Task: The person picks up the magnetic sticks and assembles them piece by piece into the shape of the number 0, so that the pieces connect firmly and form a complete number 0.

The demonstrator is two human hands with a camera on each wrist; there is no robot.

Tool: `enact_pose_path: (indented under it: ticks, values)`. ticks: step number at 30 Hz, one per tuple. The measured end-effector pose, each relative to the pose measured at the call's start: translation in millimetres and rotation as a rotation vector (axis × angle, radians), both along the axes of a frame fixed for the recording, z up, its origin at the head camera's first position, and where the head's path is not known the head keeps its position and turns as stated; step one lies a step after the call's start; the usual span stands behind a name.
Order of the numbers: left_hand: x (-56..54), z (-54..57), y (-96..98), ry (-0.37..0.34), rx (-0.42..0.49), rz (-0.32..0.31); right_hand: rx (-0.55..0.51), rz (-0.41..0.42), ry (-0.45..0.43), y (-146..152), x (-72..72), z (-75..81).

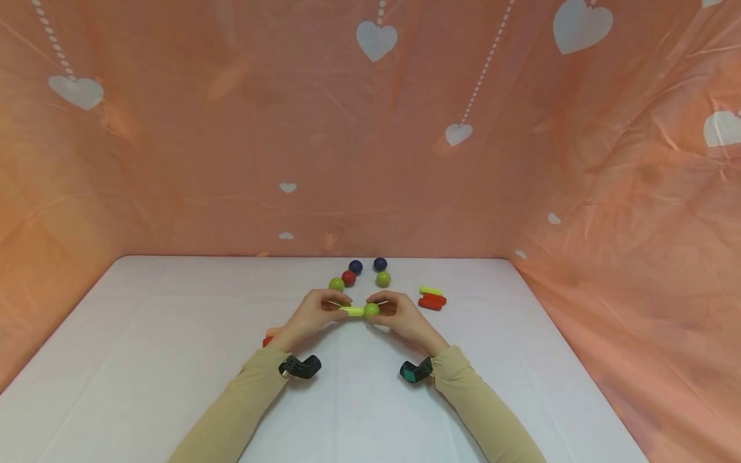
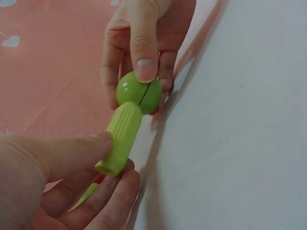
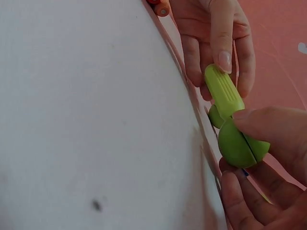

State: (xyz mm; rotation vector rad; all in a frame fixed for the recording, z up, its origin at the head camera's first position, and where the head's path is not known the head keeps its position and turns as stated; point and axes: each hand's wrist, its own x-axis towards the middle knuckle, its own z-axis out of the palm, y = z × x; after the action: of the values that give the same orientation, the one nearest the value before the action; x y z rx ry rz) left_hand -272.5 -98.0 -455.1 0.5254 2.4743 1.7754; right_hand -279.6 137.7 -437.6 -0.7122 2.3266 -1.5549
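Note:
Both hands meet over the middle of the white table (image 1: pixel 341 411). My left hand (image 1: pixel 318 312) pinches a ridged yellow-green stick (image 2: pixel 122 136) between thumb and fingers. In my right hand (image 1: pixel 408 318) is a glossy green ball (image 3: pixel 237 148) with a dark seam, the thumb on top and fingers beneath. One end of the stick meets the ball in both wrist views. From the head view, stick and ball line up side by side between the fingertips.
Beyond the hands lie two dark blue balls (image 1: pixel 380 263), a red ball (image 1: pixel 348 278) and two more green balls (image 1: pixel 383 279). Red sticks (image 1: pixel 430 303) and a yellow stick (image 1: pixel 431 290) are on the right. Left, the forearm partly covers red and orange sticks (image 1: pixel 268 341). An orange curtain (image 1: pixel 231 161) surrounds the table.

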Motion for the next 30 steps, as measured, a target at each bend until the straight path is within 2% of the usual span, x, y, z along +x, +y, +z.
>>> enact_pose_path:
  ticks: [4, 9, 14, 16, 20, 22, 27, 30]
  values:
    - [-2.1, 3.9, -5.9, -0.011, 0.013, -0.003, 0.0, -0.034, -0.008, 3.9, -8.7, -14.2]
    - [-9.9, 9.6, -18.0, -0.014, 0.045, -0.023, 0.003, -0.085, -0.022, 8.5, -10.4, -15.3]
    - [-17.3, 14.5, -28.1, -0.059, 0.076, 0.033, -0.005, -0.103, -0.045, 11.5, -11.7, -13.9]
    - [-21.0, 14.9, -30.8, -0.057, 0.064, 0.062, -0.007, -0.102, -0.051, 12.3, -12.8, -14.6]
    - [-31.1, 15.6, -32.3, -0.027, 0.04, 0.092, -0.008, -0.095, -0.053, 13.7, -13.7, -16.0]
    - [-36.7, 15.3, -32.3, -0.004, 0.034, 0.08, -0.012, -0.094, -0.06, 14.0, -13.5, -16.3]
    - [-47.7, 13.1, -28.5, -0.005, 0.023, 0.043, -0.012, -0.105, -0.079, 13.4, -12.0, -16.3]
    - [-51.2, 11.0, -23.2, -0.014, 0.013, 0.05, -0.005, -0.104, -0.071, 12.6, -11.3, -16.0]
